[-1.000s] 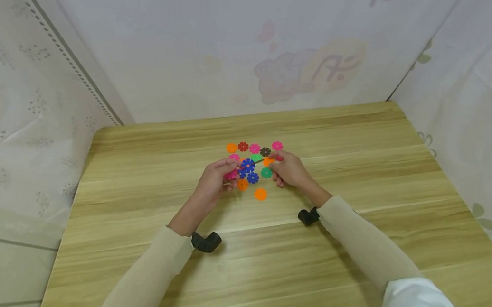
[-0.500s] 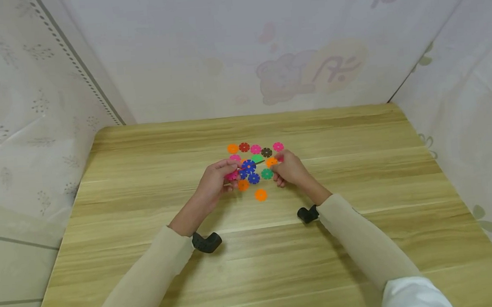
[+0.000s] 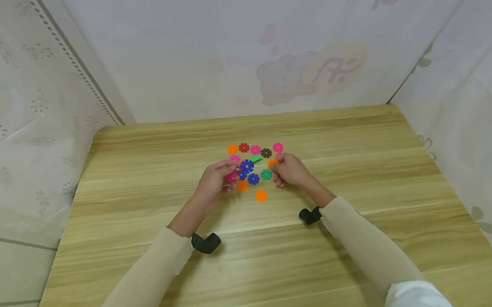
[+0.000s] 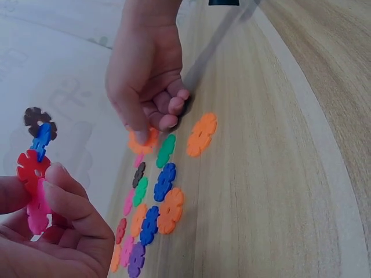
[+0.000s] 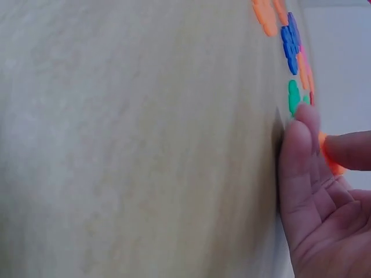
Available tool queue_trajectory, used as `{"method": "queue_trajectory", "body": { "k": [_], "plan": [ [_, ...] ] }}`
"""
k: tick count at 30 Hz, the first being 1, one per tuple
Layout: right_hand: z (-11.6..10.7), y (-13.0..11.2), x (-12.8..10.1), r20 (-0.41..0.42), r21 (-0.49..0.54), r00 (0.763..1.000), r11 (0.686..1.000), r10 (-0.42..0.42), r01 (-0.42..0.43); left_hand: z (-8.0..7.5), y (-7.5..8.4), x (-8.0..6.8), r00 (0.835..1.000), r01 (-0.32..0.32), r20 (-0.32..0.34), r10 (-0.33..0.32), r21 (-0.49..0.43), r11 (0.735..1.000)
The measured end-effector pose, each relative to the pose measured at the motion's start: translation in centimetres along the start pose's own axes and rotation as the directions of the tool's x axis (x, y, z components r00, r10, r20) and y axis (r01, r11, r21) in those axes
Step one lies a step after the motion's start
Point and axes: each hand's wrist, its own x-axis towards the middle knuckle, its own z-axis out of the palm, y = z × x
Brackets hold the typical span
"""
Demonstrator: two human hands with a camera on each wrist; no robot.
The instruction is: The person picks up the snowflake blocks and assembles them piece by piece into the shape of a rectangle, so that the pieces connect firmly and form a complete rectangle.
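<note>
My left hand [image 3: 229, 170] pinches a small chain of joined snowflake discs [image 4: 36, 174], held above the table: brown on top, then blue, red and pink. In the head view this chain [image 3: 242, 168] hangs over the loose pile. My right hand [image 3: 275, 165] pinches an orange disc [image 4: 143, 141] between thumb and finger, low at the table surface. The same orange disc [image 5: 330, 161] peeks between the fingertips in the right wrist view. About a disc's width separates the two hands.
Several loose discs lie flat on the wooden table [image 3: 356, 136]: an orange one [image 3: 261, 195] nearest me, a green one [image 3: 266, 174], a blue one [image 3: 253, 178], and a far row with a pink one [image 3: 277, 147]. Fabric walls enclose three sides.
Hardly anything differs. My right hand with the orange disc has drifted very slightly right and down; the left hand keeps its chain in the same spot.
</note>
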Motion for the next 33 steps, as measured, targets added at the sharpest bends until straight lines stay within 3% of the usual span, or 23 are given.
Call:
{"method": "queue_trajectory", "body": {
  "k": [8,16,25,33],
  "plan": [
    [-0.7,0.2,-0.3,-0.021,0.048,0.997,0.996,-0.068,0.069,0.0,-0.1,0.0,1.000,0.010,-0.010,-0.010,-0.007,1.000],
    [-1.2,-1.2,-1.3,-0.052,0.059,0.985,0.984,-0.163,0.166,0.0,-0.2,0.1,1.000,0.001,0.002,-0.001,-0.035,0.999],
    [-1.5,-2.5,-2.3,-0.088,0.186,0.963,0.945,-0.256,0.269,0.3,0.1,0.1,1.000,0.022,0.001,-0.022,-0.031,0.999],
    [-1.5,-3.3,-2.8,-0.044,0.234,0.955,0.926,-0.293,0.295,0.4,0.2,0.2,0.999,0.039,-0.004,-0.040,-0.027,0.999]
  ]
}}
